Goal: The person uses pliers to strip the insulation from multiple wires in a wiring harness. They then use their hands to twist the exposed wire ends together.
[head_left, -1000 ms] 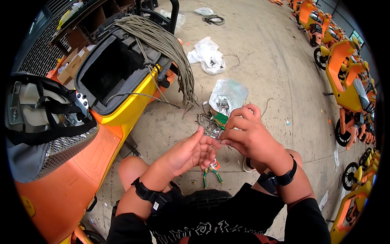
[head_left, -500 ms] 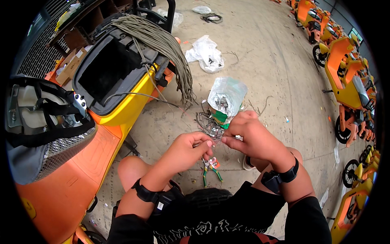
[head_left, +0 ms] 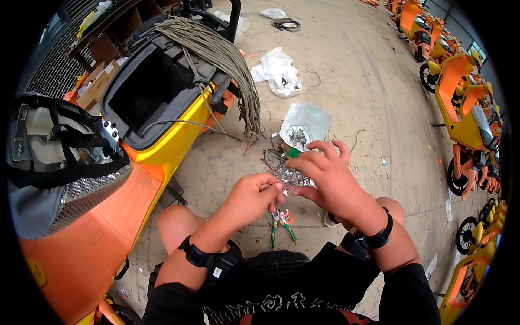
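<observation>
My left hand (head_left: 252, 197) is pinched on a thin wire (head_left: 287, 184) in the lower middle of the view. My right hand (head_left: 330, 179) is beside it on the right, fingers apart and curved, its thumb near the wire. Beyond them on the floor lies a tangle of grey wires and small metal pieces (head_left: 273, 161), partly behind my right hand, at the mouth of a translucent bag with green printing (head_left: 306, 119). Below my hands are pliers with green and yellow handles (head_left: 274, 234) and a small orange-and-white item (head_left: 287, 216).
To the left, a yellow-orange scooter (head_left: 173, 135) carries an open black bin, draped grey cables (head_left: 216, 59) and a grey bag of parts (head_left: 65, 141). Rows of similar scooters (head_left: 460, 108) line the right. A white plastic bag (head_left: 279, 73) lies farther ahead.
My left hand's fingers have closed from a loose, palm-up hold into a pinch and moved slightly up. My right hand's fingers have lifted and spread away from the wire.
</observation>
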{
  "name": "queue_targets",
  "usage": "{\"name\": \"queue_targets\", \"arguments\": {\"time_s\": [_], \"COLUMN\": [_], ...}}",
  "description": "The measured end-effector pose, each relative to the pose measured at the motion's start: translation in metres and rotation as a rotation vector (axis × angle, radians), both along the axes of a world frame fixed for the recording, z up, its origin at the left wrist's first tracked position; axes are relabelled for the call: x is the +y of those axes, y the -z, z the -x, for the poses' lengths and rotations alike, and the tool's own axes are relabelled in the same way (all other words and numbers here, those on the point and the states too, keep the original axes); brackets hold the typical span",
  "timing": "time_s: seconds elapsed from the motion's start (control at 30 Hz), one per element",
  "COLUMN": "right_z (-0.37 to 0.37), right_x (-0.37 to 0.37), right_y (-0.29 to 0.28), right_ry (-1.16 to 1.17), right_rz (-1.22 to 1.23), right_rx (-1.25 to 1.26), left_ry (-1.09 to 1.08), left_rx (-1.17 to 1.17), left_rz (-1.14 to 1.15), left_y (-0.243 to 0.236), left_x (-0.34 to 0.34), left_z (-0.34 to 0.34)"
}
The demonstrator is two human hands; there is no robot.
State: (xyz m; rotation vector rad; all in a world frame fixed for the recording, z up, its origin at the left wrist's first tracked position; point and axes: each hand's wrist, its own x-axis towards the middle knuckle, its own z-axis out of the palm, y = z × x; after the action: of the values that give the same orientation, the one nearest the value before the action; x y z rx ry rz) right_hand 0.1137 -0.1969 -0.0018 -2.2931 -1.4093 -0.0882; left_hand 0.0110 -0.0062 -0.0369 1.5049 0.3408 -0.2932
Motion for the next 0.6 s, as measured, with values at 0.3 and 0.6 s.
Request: {"name": "queue_targets", "arguments": {"time_s": [0.3,0.6], "right_z": [-0.001,-0.005], "right_x": [0.004,0.002], "right_y": [0.008,0.013], "right_ry": [-0.13,-0.121], "right_rz": [-0.035,0.039], "right_rx": [-0.163,0.101], "left_ry": [0.039,0.044], "left_rx": [0.051,-0.354], "left_rz": [0.12,-0.48], "left_y": [-0.005,0.002], "left_x": [0.002,-0.003], "left_z": [-0.002,0.002]}}
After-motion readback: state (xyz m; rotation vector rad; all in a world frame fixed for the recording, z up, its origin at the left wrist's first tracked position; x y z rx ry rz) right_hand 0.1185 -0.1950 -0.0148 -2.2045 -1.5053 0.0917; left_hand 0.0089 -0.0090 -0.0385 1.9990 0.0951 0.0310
